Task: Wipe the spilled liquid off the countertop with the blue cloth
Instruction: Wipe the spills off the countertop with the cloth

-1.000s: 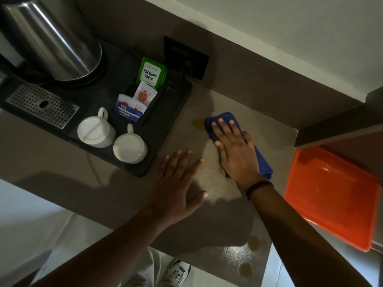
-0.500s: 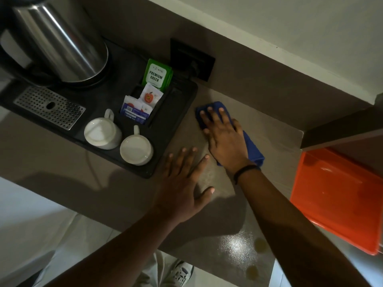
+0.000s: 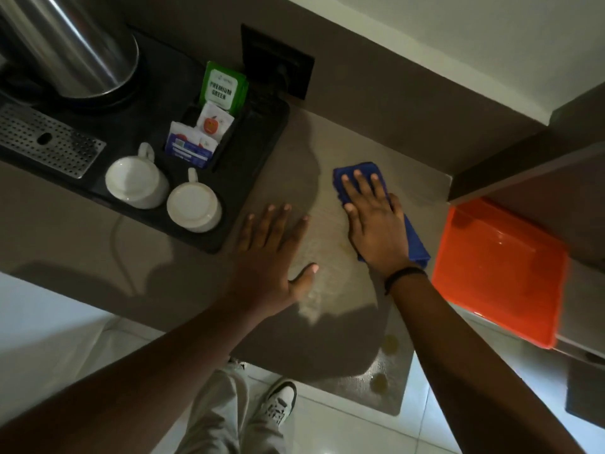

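Observation:
The blue cloth (image 3: 415, 240) lies flat on the brown countertop (image 3: 65, 231), to the right of the black tray. My right hand (image 3: 373, 224) presses down on the cloth with fingers spread, covering most of it. My left hand (image 3: 271, 257) rests flat and open on the countertop to the left of the cloth, holding nothing. Two yellowish drops of liquid (image 3: 389, 344) sit near the counter's front right corner, with a wet sheen around them. A faint wet streak (image 3: 324, 263) shows between my hands.
A black tray (image 3: 255, 178) at the left holds two upturned white cups (image 3: 193, 208), tea sachets (image 3: 222, 90), a steel kettle (image 3: 65, 44) and a drip grate (image 3: 45, 139). An orange bin (image 3: 497, 270) stands right of the counter. A wall socket (image 3: 278, 70) is behind.
My right hand has slid the cloth to the right, away from the tray's corner toward the orange bin. The yellowish spot near the tray seen one second ago is gone. My left hand stays put.

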